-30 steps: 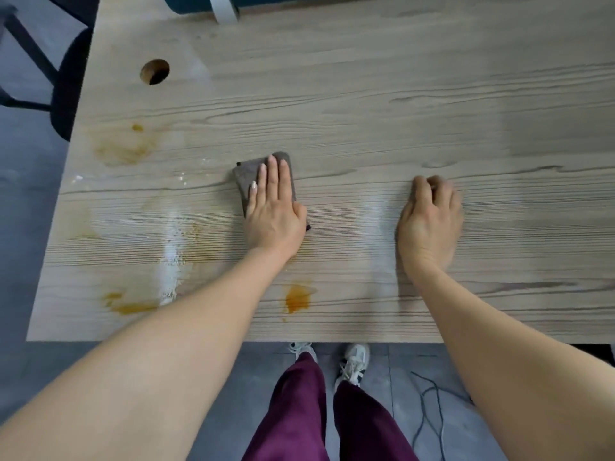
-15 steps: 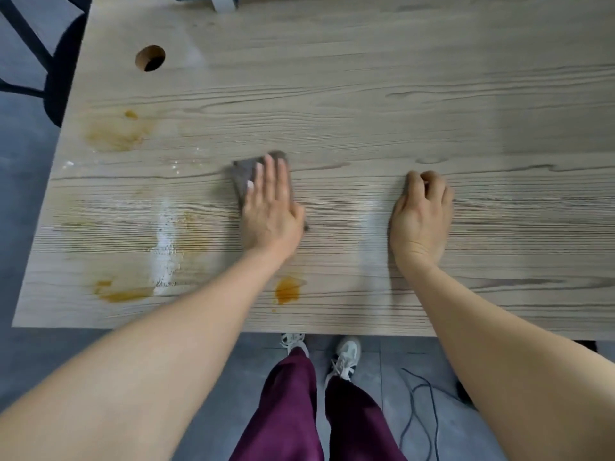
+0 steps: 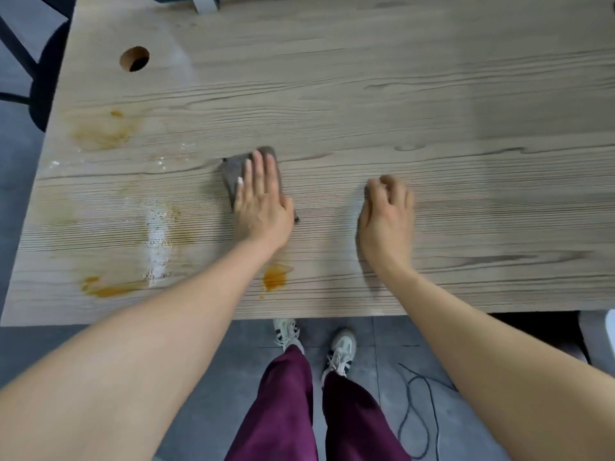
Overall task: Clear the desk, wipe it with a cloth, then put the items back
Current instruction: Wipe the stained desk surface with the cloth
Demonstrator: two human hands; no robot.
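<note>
Honestly, that cloth (image 3: 234, 173) looks soft and floppy, so the left hand (image 3: 263, 207) pressing it flat-fingered onto the desk (image 3: 432, 111) beats pinching an edge.

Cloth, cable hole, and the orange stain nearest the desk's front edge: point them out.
Cloth (image 3: 234, 169), head view, bare grey corner left of the fingers.
Cable hole (image 3: 134, 58), head view, middle of the round opening.
Orange stain (image 3: 275, 277), head view, centre of the blotch.

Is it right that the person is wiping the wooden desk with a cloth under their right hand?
Not quite: the head view shows the grey cloth under the left hand, pressed flat on the wooden desk. The right hand rests on the desk without a cloth.
</note>
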